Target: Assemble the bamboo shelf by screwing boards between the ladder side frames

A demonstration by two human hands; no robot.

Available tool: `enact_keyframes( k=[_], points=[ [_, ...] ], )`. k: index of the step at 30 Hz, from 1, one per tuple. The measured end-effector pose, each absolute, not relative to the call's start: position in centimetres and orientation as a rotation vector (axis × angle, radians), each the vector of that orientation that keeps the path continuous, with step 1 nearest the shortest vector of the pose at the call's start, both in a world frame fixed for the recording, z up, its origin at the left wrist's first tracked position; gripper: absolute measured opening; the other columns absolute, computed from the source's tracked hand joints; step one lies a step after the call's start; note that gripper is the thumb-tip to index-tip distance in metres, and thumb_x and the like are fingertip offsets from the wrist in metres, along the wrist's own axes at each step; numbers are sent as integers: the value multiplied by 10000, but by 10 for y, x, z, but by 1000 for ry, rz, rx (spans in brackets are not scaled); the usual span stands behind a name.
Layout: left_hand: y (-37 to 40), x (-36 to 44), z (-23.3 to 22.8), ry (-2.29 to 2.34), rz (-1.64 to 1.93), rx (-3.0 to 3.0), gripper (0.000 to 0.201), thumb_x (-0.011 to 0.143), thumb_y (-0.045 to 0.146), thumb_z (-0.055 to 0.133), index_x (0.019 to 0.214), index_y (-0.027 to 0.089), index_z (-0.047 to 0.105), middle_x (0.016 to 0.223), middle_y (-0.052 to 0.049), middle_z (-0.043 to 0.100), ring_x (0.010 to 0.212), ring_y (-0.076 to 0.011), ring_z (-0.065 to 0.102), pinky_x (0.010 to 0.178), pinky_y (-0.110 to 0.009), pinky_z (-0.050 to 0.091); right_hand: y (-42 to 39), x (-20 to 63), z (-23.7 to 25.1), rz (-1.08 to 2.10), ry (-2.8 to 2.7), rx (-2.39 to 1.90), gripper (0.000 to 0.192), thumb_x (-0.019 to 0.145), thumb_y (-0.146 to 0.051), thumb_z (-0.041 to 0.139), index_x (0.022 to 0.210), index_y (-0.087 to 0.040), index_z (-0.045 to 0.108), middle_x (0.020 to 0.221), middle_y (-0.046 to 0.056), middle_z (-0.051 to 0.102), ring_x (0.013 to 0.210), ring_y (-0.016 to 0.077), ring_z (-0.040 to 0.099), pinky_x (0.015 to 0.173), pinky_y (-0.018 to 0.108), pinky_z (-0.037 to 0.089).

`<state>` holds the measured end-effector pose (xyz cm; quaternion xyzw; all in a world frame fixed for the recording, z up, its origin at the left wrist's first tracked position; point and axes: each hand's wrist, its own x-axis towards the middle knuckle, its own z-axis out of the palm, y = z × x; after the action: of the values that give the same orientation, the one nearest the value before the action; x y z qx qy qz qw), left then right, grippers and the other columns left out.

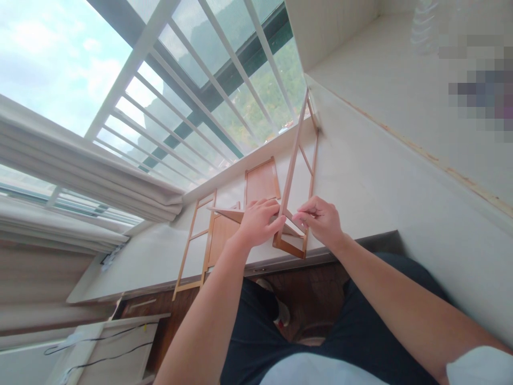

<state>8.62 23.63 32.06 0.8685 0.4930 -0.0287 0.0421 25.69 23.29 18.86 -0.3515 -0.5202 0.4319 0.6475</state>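
A narrow wooden frame (294,155) with crossbars stands tilted on the white ledge, its near end in front of me. My left hand (259,223) is closed around the frame's near post, thumb on the post and fingers over a thin wooden board (227,214). That board passes under my palm and meets the frame. Just right of the post, my right hand (324,222) is closed in a pinch at the frame's inner side. Whatever its fingertips hold is too small to make out.
Another wooden frame (191,235) and a wooden panel (220,235) lie to the left. A second panel (262,179) rests by the barred window (224,80). Curtains (100,160) hang at left; black cables (108,338) cross a white surface below. A wall (401,155) borders the right.
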Motion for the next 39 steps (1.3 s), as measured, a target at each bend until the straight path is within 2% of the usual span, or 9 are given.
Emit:
enact_keyframes(
  k=[14, 18, 23, 29, 34, 39],
  points=[
    [235, 86, 321, 1504, -66, 2694, 337, 986, 415, 524, 728, 199, 518, 895, -16, 671, 954, -223, 624, 793, -371, 360, 234, 258, 194, 926, -1128, -751, 360, 713, -454, 915, 627, -197, 678, 560, -30, 668, 512, 108, 575, 510, 243, 428],
    [237, 84, 321, 1496, -81, 2686, 329, 990, 434, 518, 762, 202, 565, 916, -25, 679, 974, -232, 625, 817, -376, 374, 234, 254, 188, 1018, -1105, -695, 286, 756, -427, 892, 708, -205, 716, 602, -23, 709, 521, 125, 634, 520, 248, 494],
    [240, 81, 321, 1436, -88, 2660, 285, 995, 445, 501, 923, 229, 672, 1019, -30, 701, 1037, -241, 623, 878, -387, 401, 234, 251, 184, 1044, -1150, -613, 197, 857, -402, 814, 856, -219, 739, 804, 19, 801, 705, 177, 764, 681, 298, 632],
    [240, 82, 321, 1460, -98, 2670, 310, 991, 455, 497, 890, 219, 670, 958, -38, 694, 983, -242, 626, 867, -388, 411, 233, 257, 189, 861, -1311, -583, 129, 980, -328, 672, 1056, -245, 736, 1016, 30, 822, 873, 169, 793, 828, 300, 647],
    [239, 84, 322, 1462, -88, 2630, 281, 984, 437, 503, 953, 237, 698, 1058, -38, 721, 1046, -249, 625, 906, -395, 415, 236, 257, 192, 606, -1434, -643, 100, 949, -332, 712, 922, -247, 755, 915, 17, 825, 817, 165, 781, 792, 267, 627],
    [239, 83, 322, 1469, -92, 2635, 269, 981, 428, 517, 940, 236, 701, 1053, -31, 725, 1046, -245, 631, 902, -396, 411, 237, 258, 193, 529, -1477, -607, 128, 978, -306, 666, 905, -236, 745, 874, 23, 816, 784, 156, 768, 758, 256, 619]
  ],
)
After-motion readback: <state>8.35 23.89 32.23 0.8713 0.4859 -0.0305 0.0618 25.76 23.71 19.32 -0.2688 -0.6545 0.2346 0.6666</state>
